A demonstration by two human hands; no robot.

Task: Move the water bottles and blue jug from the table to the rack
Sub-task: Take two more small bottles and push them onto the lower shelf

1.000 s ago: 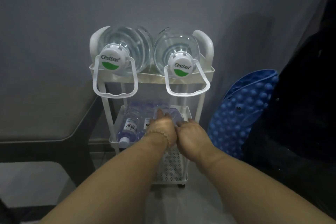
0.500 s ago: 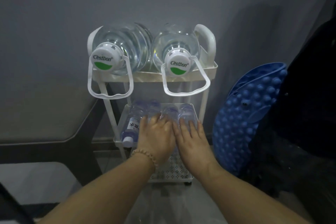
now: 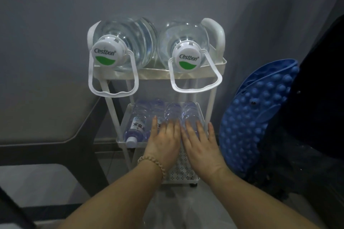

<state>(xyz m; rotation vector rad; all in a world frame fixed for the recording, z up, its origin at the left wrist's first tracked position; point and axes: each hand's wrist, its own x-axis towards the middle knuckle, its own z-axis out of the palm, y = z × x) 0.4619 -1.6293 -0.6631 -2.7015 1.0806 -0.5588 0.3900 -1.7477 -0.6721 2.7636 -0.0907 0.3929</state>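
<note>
A white three-tier rack [image 3: 214, 98] stands against the wall. Two large clear water jugs, the left jug [image 3: 128, 42] and the right jug [image 3: 186, 42], lie on its top shelf, white caps and loop handles facing me. Several small water bottles [image 3: 137, 122] lie side by side on the middle shelf. My left hand [image 3: 163, 143] and my right hand [image 3: 200, 145] lie flat, fingers straight, on the front ends of the bottles. My hands hide the caps of the right-hand bottles. No blue jug is in view.
A dark table [image 3: 46, 122] with a grey top stands left of the rack. A blue knobbly mat [image 3: 255, 121] leans at the right beside a dark black mass [image 3: 316, 108]. The rack's bottom shelf [image 3: 184, 171] has a perforated floor.
Both hands went from curled over the bottles to flat with fingers straight, and drew back slightly toward the shelf's front edge. The view moved closer and lower.
</note>
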